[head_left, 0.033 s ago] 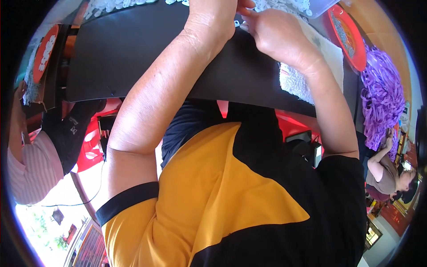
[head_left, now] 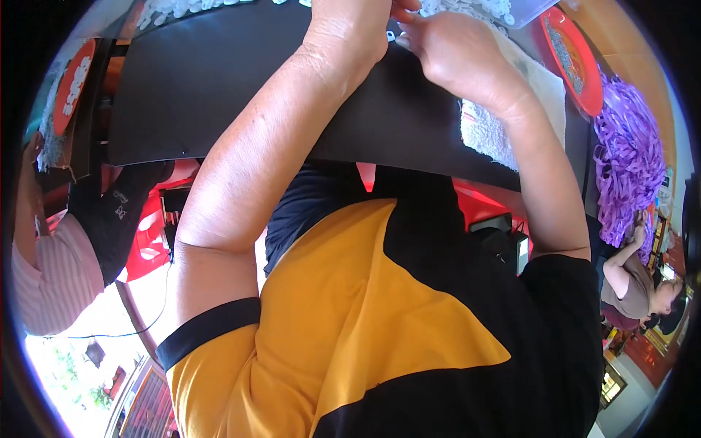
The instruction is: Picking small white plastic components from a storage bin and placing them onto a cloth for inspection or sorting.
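Observation:
At the top edge, my left hand is partly out of view; its visible fingertips are curled in against my right hand. The right hand is closed, thumb and fingers drawn together. A small white plastic piece with a hole pokes out between the two hands, by my right thumb tip. What the left fingers grip is hidden. Both hands are over the far part of a black tabletop. Under my right wrist lies a white towel.
Piles of small white plastic pieces line the table's far edge. A red plate of small grey metal parts sits at right, beside a purple ribbon bundle. Another person is at left, with a red plate; one more person is at right.

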